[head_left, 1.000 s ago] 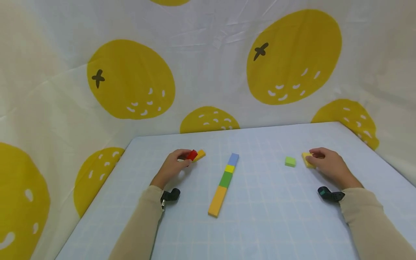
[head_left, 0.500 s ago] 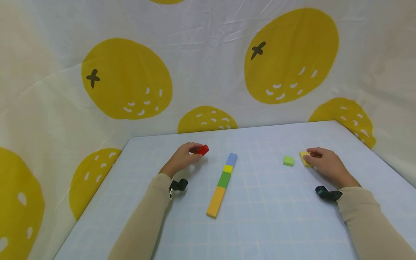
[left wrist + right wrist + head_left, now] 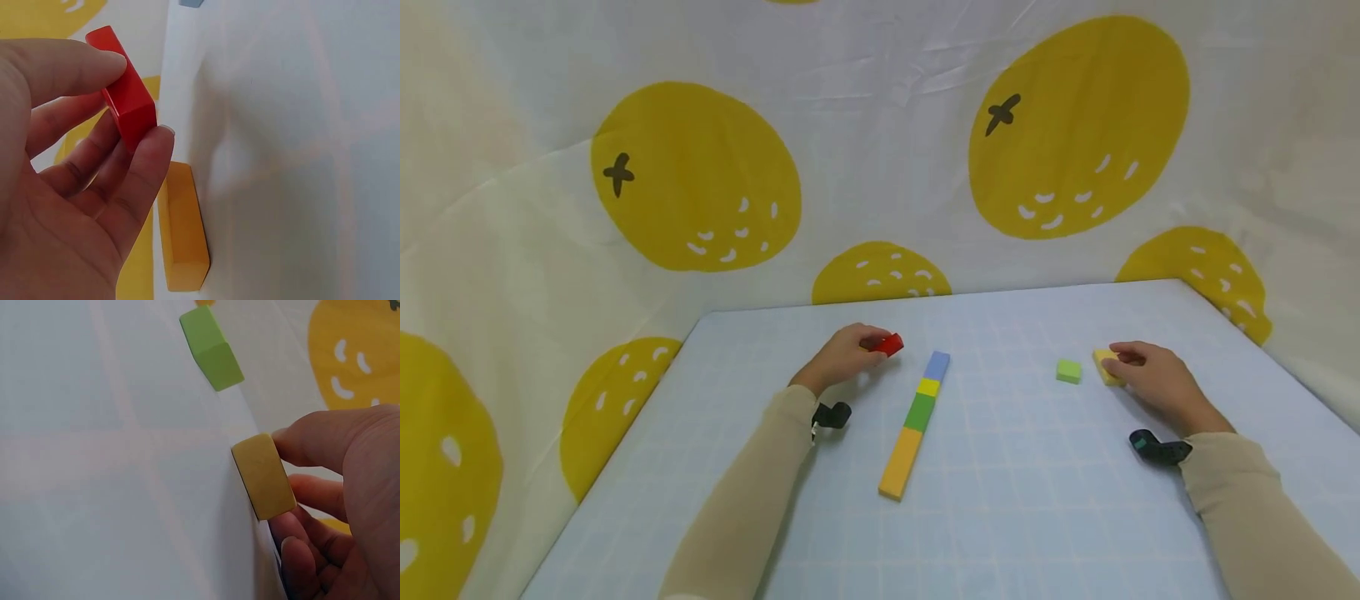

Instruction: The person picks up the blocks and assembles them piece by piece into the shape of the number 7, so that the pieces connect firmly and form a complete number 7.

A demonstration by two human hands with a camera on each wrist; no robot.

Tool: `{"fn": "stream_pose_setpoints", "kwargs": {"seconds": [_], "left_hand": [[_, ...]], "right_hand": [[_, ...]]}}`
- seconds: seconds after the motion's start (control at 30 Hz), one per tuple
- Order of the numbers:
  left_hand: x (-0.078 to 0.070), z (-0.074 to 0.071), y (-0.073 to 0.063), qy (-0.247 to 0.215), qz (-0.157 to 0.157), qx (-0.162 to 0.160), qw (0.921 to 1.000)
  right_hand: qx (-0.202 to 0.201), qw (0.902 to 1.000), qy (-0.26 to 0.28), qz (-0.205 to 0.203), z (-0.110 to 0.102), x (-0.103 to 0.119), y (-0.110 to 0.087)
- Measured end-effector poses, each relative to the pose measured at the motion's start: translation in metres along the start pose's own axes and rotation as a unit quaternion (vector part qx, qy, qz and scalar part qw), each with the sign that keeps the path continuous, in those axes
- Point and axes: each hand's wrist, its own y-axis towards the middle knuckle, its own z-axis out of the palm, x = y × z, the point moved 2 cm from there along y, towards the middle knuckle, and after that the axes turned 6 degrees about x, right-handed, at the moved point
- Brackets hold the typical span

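Observation:
My left hand (image 3: 844,357) pinches a small red block (image 3: 891,344) between thumb and fingers, raised over the table left of a row of blocks. Below it in the left wrist view lies an orange block (image 3: 185,228), mostly hidden by the hand in the head view. At the right, my right hand (image 3: 1159,380) holds a pale yellow block (image 3: 265,477) at its edge with thumb and fingers, low at the tabletop. A light green block (image 3: 1068,372) lies just left of that one.
Mid-table, a straight row joins a blue block (image 3: 937,365), a yellow block (image 3: 928,387), a green block (image 3: 920,412) and a long orange block (image 3: 900,464). A curtain (image 3: 880,167) printed with yellow fruit hangs behind the pale checked table (image 3: 1000,517).
My left hand has carried the red block to the right, towards the row, passing over the loose orange block. My right hand stays at the pale yellow block.

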Motion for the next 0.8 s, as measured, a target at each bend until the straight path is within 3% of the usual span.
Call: {"fn": "stream_pose_setpoints", "kwargs": {"seconds": [0.17,0.8], "left_hand": [[-0.004,0.004,0.007,0.013,-0.014,0.008,0.9998],[-0.015,0.020,0.034,0.027,-0.017,0.039,0.9987]], "right_hand": [[0.000,1.0000,0.000,-0.006,0.001,-0.001,0.000],[-0.004,0.9998,-0.005,-0.018,0.000,0.004,-0.004]]}}
